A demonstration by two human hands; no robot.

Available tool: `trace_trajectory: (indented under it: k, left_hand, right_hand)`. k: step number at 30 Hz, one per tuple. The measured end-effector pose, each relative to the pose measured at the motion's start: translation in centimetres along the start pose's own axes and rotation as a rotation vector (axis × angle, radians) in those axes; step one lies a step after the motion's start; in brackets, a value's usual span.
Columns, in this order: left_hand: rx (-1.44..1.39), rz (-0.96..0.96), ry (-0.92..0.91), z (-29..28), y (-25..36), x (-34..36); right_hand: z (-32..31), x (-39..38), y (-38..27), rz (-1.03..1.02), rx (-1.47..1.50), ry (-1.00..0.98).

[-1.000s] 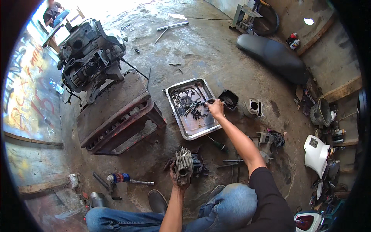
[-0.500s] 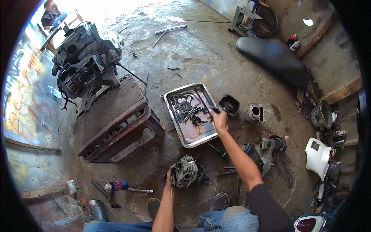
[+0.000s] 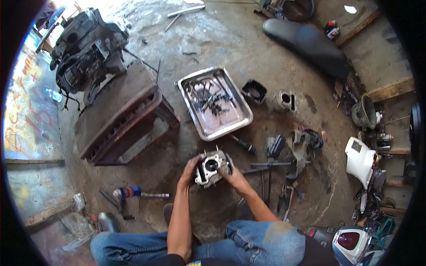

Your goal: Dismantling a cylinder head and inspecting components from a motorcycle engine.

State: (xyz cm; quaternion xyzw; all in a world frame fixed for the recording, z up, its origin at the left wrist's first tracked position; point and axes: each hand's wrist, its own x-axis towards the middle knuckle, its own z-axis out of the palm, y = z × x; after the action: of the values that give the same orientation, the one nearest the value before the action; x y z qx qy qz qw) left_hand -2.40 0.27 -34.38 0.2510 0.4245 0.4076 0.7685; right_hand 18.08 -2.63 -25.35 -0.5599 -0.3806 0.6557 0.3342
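Between my two hands, just above the floor near my feet, is a grey metal engine cylinder head [image 3: 205,178], its flat side with a round opening turned up toward me. My left hand [image 3: 190,170] grips its left side and my right hand [image 3: 230,174] its right side, with the thumb on the upper face. The fingers underneath are hidden. Beyond it lies a metal tray [image 3: 222,120] holding several dark, oily bolts and small parts. A screwdriver with a green handle [image 3: 246,146] rests by the tray's near edge.
A black housing [image 3: 254,91] and an engine cylinder [image 3: 285,102] stand right of the tray. At left, a large engine [image 3: 88,48] sits on a worn crate [image 3: 116,113]. A spray can [image 3: 128,192], pliers [image 3: 282,200], a black seat [image 3: 306,46] and a white panel [image 3: 360,166] lie around.
My right hand has left the tray and come back to the cylinder head. The cylinder head has turned, showing its flat face, and both hands now hold it. The view has shifted downward.
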Motion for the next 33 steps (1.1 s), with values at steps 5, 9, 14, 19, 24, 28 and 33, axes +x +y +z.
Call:
trace_trajectory:
  k: [5,9,14,19,24,28,33]
  left_hand:
    - [0.066,0.004,0.090,4.0,4.7,-1.8]
    - [0.027,0.081,0.091,5.7,7.6,-3.3]
    - [0.160,0.089,0.070,7.2,10.5,-3.9]
    - [0.320,0.165,0.102,8.3,12.4,-4.9]
    - [0.319,0.093,0.095,8.3,13.0,-4.8]
    - [0.270,0.067,0.055,7.9,12.4,-4.0]
    - [0.206,-0.021,0.124,5.0,7.3,-2.6]
  right_hand:
    - [0.2,-0.7,-1.2,0.070,0.285,0.007]
    - [0.5,-1.9,-3.5,0.006,0.291,0.000]
    - [0.3,-3.3,-6.3,-0.029,0.401,-0.061]
    - [0.4,-4.2,-7.4,-0.058,0.418,-0.075]
    - [0.6,-3.9,-7.8,-0.063,0.396,-0.066]
    - [0.7,-3.4,-7.8,-0.122,0.253,-0.023]
    - [0.3,-2.1,-4.2,-0.145,-0.059,0.098]
